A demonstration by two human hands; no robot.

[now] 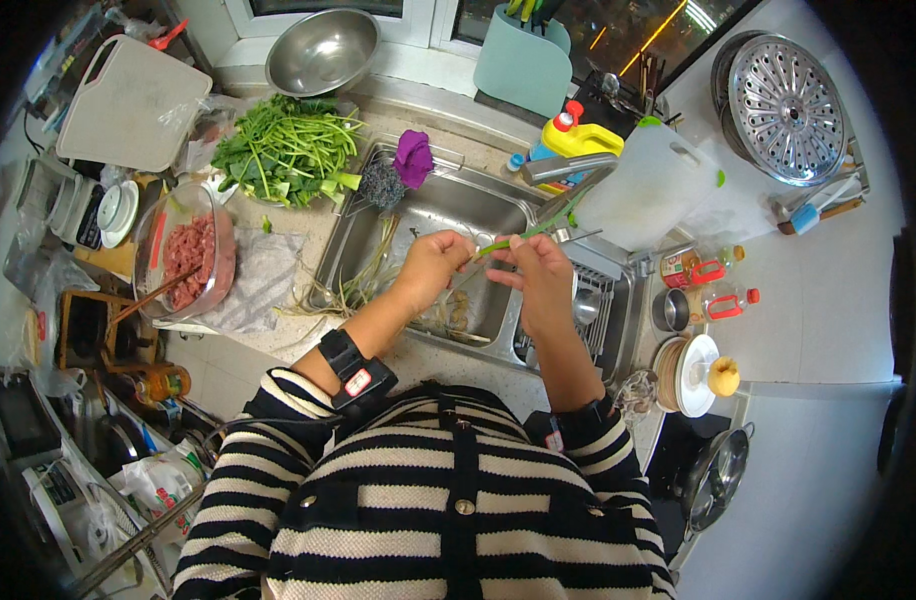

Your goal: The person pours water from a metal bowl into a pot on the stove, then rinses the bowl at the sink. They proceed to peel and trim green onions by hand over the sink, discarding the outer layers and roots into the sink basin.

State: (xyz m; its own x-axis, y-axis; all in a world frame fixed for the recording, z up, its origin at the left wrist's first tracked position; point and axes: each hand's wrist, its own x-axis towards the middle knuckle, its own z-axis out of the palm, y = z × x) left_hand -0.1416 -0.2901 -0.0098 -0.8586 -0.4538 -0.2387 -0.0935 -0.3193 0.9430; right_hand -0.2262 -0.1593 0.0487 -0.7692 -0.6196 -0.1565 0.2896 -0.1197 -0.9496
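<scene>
A long green onion (pixel 561 216) stretches over the double-bowl steel sink (pixel 495 196), its leafy end pointing to the upper right. My right hand (pixel 539 264) grips the stalk between thumb and forefinger, other fingers loosely spread. At the pale end, my left hand (pixel 432 264) pinches with thumb and fingertips; exactly what lies under the fingers is hidden. Below the hands, the large bowl holds wet peelings (pixel 458 309). Withered onion leaves (pixel 353 292) drape across its left rim. A wire rack (pixel 589 289) sits in the smaller right bowl, partly behind my right hand.
Leafy greens (pixel 289 150) lie left of the sink, near a steel wool scourer (pixel 383 184) and purple cloth (pixel 413 159). Raw meat (pixel 187 255) fills part of a clear container (pixel 221 247). The faucet (pixel 566 168), a yellow bottle (pixel 581 139) and cutting board (pixel 638 187) stand behind.
</scene>
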